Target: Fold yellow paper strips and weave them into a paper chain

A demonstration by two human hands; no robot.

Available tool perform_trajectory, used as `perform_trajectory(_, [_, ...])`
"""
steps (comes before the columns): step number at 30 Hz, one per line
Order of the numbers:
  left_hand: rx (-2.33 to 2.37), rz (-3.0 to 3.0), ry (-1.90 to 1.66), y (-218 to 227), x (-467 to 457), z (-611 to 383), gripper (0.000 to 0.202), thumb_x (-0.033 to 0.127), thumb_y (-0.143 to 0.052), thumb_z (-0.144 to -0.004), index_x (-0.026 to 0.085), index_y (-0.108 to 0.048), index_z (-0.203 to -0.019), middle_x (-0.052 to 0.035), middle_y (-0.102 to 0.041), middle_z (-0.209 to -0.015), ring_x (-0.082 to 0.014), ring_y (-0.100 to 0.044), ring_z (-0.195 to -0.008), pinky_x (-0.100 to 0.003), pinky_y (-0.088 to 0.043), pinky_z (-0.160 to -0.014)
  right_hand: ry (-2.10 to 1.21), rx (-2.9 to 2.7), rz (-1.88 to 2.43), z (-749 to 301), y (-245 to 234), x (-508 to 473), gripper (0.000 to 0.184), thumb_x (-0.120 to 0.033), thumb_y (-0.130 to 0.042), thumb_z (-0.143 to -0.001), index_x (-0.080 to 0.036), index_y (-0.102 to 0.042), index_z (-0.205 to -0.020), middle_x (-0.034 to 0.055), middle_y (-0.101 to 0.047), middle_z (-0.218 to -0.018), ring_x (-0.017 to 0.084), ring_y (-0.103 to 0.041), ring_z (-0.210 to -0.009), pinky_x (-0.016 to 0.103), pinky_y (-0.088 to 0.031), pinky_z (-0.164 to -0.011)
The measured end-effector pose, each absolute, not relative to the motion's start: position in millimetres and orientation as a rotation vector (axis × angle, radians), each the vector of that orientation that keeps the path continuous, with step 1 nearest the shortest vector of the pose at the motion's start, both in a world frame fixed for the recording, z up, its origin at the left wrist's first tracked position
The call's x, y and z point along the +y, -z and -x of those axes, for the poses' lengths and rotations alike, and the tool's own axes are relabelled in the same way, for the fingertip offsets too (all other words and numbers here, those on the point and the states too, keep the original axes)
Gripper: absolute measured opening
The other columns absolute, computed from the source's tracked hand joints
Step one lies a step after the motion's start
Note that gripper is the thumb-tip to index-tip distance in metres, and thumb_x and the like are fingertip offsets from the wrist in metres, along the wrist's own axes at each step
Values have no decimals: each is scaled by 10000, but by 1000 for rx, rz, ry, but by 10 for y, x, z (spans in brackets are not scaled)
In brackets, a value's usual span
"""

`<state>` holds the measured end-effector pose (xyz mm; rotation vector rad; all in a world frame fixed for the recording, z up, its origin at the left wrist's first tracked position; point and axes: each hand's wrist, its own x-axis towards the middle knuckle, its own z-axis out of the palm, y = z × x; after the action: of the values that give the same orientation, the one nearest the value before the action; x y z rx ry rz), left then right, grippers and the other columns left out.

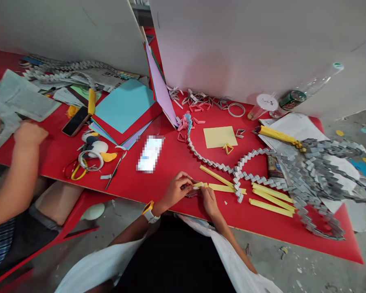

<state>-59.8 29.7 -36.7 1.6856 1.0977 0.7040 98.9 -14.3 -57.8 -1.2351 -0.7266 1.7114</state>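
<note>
2 hands meet at the near edge of the red table (171,162) — the left hand (175,189) and right hand (209,200) both pinch shut on a folded yellow paper strip (200,185). At 3 o'clock lie more yellow strips (271,201); a grey paper chain (250,171) runs at 2 o'clock.

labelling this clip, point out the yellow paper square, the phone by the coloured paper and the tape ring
yellow paper square (219,136), head view, middle of the sheet
phone (76,121), head view, middle of the dark screen
tape ring (236,109), head view, front rim
</note>
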Motion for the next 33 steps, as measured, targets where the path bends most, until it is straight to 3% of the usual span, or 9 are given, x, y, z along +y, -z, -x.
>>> perform_trajectory(5, [1064,-1685,-623,329,343,574,314,439,-634,-840,145,-659,-733,-36,-493,-922,-45,-495,-572,-221,-451,-552,-1736,-745,1236,-1019,609,-146,696,-821,-384,-744,-212,-717,-813,61,-651,-626,233,-650,-693,358,-521,-647])
perform_trajectory(9, [1076,-1665,-595,330,336,558,322,431,-658,-821,139,-618,-691,-4,-459,-811,-52,-480,-584,-195,-449,-530,-1708,-792,1259,-1033,572,-134,491,-676,-630,-717,-188,-694,-708,25,-639,-615,188,-613,-644,311,-500,-653])
perform_trajectory(11, [1044,-1588,-589,332,325,561,313,434,-721,-761,138,-620,-751,-9,-467,-869,-47,-499,-598,-192,-485,-535,-1671,-792,1282,-1033,565,-121,454,-622,-608,-779,-184,-692,-694,19,-631,-605,172,-590,-628,295,-483,-650])
perform_trajectory(14, [951,-1381,-619,322,314,580,371,413,-771,-712,172,-639,-962,-43,-475,-1040,-92,-603,-762,-235,-578,-649,-1634,-774,1284,-1044,591,-97,490,-628,-486,-859,-205,-726,-801,44,-671,-685,199,-610,-717,317,-485,-703])
perform_trajectory(17, [942,-1305,-719,323,311,594,321,403,-754,-733,188,-660,-951,-61,-454,-1096,-149,-621,-911,-282,-610,-705,-1637,-758,1243,-1060,637,-81,491,-635,-444,-873,-247,-737,-946,82,-713,-841,248,-633,-882,363,-495,-780])
perform_trajectory(21, [938,-1434,-755,356,314,568,252,385,-739,-757,186,-693,-905,-44,-436,-1025,-104,-599,-783,-270,-589,-676,-1657,-733,1185,-1073,667,-83,537,-630,-368,-896,-257,-722,-1052,106,-715,-987,275,-620,-1012,401,-502,-825])
perform_trajectory(25, [853,-1548,-593,348,323,512,211,373,-660,-835,174,-682,-902,-22,-525,-874,-90,-577,-701,-221,-519,-640,-1656,-725,1165,-1083,651,-86,559,-626,-381,-885,-223,-721,-1071,113,-716,-997,292,-607,-1050,411,-506,-837])
perform_trajectory(33, [901,-1539,-519,254,343,542,278,368,-686,-804,137,-601,-673,-2,-557,-744,-61,-517,-579,-173,-412,-526,-1598,-770,1208,-1067,704,-154,508,-553,-355,-934,-213,-729,-982,71,-679,-920,221,-615,-862,330,-492,-729])
